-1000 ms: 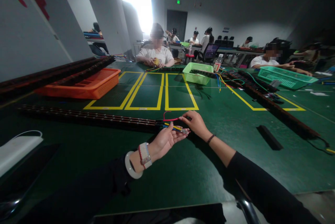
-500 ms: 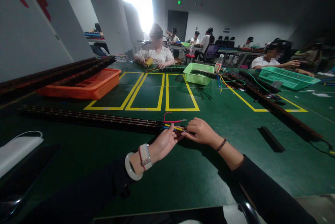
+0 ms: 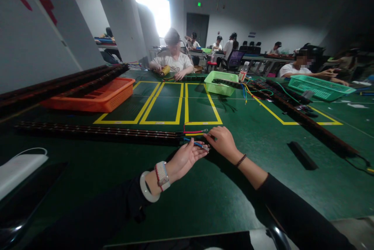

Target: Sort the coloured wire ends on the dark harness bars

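Note:
Palm up, my left hand (image 3: 185,158) has its thumb over a blue wire (image 3: 198,144), whose bare metal end lies across the fingers. My right hand (image 3: 223,143) is closed, its thumb and forefinger pinching the end of a yellow wire (image 3: 194,134). Just behind that runs a red wire (image 3: 195,131) with a metal lug at its tip, touched by neither hand. All three wires come out of the right end of a long dark bundle of strips (image 3: 117,132) that lies on the green table.
Dark strips rest over an orange basket (image 3: 113,96) at the left. Light green (image 3: 222,82) and teal baskets (image 3: 321,86) stand farther back. A short black bar (image 3: 302,155) lies at the right, a white device (image 3: 22,168) at the left. People sit across the table.
My right hand has shifted up and slightly left, taking the yellow wire off my left hand toward the red wire. The blue wire now shows alone on my left fingers, which have opened out somewhat.

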Action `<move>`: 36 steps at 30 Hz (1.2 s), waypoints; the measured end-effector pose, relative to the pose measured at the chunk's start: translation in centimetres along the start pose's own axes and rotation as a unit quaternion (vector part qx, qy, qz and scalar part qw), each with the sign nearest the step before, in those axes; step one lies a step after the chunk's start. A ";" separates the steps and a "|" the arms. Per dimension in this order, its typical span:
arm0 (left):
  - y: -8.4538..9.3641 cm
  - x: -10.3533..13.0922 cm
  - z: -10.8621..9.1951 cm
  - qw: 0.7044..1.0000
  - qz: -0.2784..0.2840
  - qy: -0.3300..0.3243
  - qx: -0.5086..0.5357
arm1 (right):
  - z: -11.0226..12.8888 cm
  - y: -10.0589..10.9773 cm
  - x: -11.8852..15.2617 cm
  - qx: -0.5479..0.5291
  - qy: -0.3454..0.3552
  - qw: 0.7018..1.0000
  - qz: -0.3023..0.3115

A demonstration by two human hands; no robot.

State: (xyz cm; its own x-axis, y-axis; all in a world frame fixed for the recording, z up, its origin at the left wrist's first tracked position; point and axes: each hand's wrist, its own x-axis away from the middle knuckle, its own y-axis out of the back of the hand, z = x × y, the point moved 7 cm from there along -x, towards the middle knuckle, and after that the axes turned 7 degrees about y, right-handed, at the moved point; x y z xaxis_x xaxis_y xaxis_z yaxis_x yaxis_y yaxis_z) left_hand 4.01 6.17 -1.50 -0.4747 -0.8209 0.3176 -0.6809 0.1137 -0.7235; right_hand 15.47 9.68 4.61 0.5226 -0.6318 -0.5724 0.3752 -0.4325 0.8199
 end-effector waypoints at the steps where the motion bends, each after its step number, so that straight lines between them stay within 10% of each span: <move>1: 0.0 0.0 0.0 1.000 0.002 0.000 0.001 | -0.1 -0.1 0.0 0.007 -0.003 1.000 -0.002; 12: -0.3 0.3 -0.2 1.000 -0.003 -0.001 0.014 | 0.4 2.3 0.5 0.014 0.013 1.000 -0.019; 21: 0.4 -0.3 0.1 1.000 -0.005 -0.009 0.004 | 4.3 1.6 0.8 0.063 0.199 0.976 0.059; 36: -0.9 0.5 1.1 0.987 0.074 0.032 -0.139 | 1.0 -0.6 1.4 -0.086 -0.104 0.990 0.046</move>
State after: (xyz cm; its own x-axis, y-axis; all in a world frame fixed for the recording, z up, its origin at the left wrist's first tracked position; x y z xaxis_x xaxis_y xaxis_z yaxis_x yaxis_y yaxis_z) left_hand 4.99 5.06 -1.34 -0.6088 -0.7475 0.2659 -0.7242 0.3866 -0.5711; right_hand 15.20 8.38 3.34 0.3986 -0.7894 -0.4668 0.4671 -0.2633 0.8441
